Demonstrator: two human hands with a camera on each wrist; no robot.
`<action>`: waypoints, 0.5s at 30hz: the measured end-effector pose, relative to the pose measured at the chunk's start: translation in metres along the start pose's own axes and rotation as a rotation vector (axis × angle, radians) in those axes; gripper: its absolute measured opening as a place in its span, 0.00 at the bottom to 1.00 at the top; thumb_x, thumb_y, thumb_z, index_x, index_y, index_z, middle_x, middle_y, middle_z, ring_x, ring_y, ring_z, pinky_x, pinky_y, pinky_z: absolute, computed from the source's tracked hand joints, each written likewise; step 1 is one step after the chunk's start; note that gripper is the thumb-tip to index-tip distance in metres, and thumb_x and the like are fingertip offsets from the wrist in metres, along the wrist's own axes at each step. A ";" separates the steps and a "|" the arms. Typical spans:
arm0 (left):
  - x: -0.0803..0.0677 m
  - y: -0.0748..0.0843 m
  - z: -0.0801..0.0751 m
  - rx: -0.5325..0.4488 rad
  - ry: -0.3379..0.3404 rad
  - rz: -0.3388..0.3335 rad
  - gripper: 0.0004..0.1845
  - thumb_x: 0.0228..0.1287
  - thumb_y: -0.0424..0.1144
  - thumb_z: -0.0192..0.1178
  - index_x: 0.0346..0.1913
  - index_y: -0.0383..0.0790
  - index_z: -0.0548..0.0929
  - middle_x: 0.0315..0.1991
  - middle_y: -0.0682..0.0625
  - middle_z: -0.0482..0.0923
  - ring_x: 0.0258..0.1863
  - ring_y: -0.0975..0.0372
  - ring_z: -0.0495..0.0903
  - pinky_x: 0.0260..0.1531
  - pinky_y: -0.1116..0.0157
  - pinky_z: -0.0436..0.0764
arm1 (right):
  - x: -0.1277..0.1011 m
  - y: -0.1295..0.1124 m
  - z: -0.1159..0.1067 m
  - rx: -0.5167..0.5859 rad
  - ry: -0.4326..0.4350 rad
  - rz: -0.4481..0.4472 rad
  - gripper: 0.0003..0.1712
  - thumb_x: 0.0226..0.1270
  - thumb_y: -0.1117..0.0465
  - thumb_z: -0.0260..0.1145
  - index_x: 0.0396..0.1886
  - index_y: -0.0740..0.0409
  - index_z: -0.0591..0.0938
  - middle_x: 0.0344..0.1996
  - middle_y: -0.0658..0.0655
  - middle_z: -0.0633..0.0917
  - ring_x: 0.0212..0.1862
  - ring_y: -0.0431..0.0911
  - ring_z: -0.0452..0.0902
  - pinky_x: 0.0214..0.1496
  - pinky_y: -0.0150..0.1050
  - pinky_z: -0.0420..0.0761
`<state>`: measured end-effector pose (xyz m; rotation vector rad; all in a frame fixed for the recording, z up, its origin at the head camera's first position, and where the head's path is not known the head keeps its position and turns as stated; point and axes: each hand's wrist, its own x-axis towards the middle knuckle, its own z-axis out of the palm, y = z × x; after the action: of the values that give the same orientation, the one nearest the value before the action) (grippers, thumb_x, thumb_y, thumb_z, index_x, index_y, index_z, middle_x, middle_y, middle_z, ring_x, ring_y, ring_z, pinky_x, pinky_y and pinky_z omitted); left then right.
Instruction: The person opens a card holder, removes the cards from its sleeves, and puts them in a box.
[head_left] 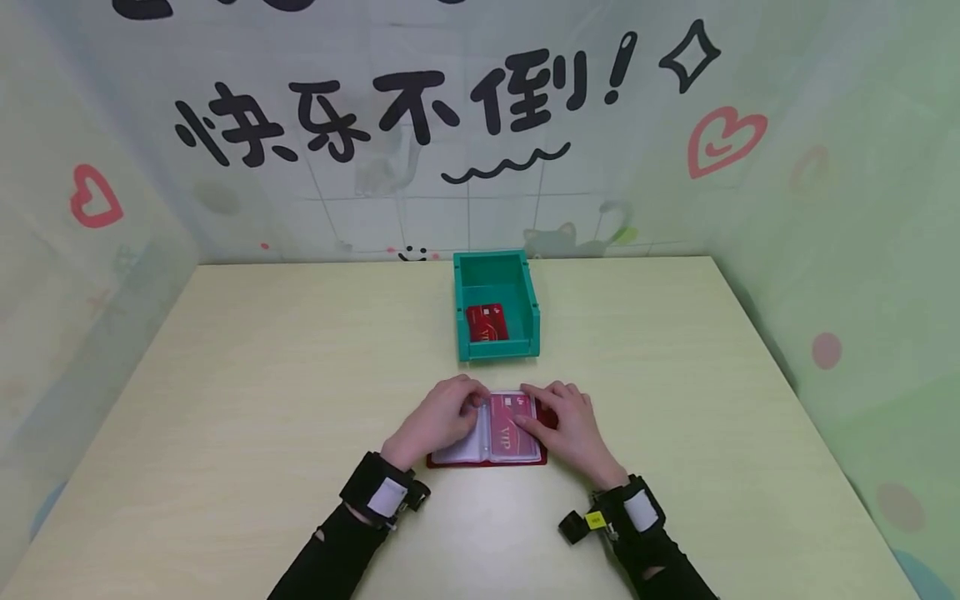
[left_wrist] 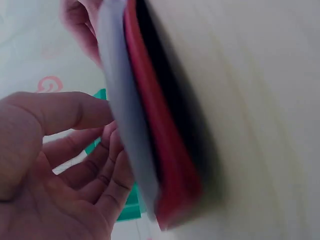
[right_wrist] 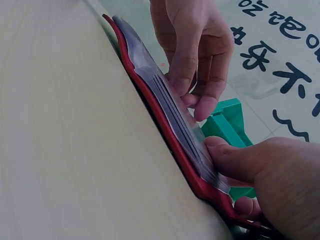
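A card holder [head_left: 459,452] with a red cover and clear plastic sleeves lies spread open on the table. Its right-hand sleeve contains a red VIP card [head_left: 513,435], seen through the plastic. My left hand [head_left: 444,417] is at the holder's upper middle, with thumb and bent fingers pinching the sleeves near the card's top left corner; the fingertips are partly hidden. On the right side, my right hand [head_left: 572,425] grips the holder's edge. Its thumb rests on the sleeve over the card, as the right wrist view shows, while other fingers lie by the red cover [right_wrist: 172,150].
A teal open-front bin [head_left: 498,348] stands just beyond the holder, with another red VIP card [head_left: 486,323] inside. The pale wooden table [head_left: 300,358] extends around them. Printed cloth walls [head_left: 375,217] enclose the back and both sides.
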<state>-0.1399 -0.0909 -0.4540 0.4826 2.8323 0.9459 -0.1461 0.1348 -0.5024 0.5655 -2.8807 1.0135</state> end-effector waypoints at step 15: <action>0.004 0.001 0.009 -0.151 0.056 -0.141 0.09 0.69 0.39 0.63 0.40 0.36 0.86 0.26 0.50 0.78 0.26 0.63 0.71 0.28 0.70 0.69 | 0.000 -0.003 0.002 -0.021 0.025 0.016 0.31 0.60 0.47 0.75 0.62 0.51 0.82 0.35 0.53 0.80 0.43 0.44 0.67 0.48 0.43 0.65</action>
<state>-0.1419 -0.0838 -0.4609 0.2401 2.7715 1.1496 -0.1450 0.1315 -0.5020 0.5261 -2.8751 0.9832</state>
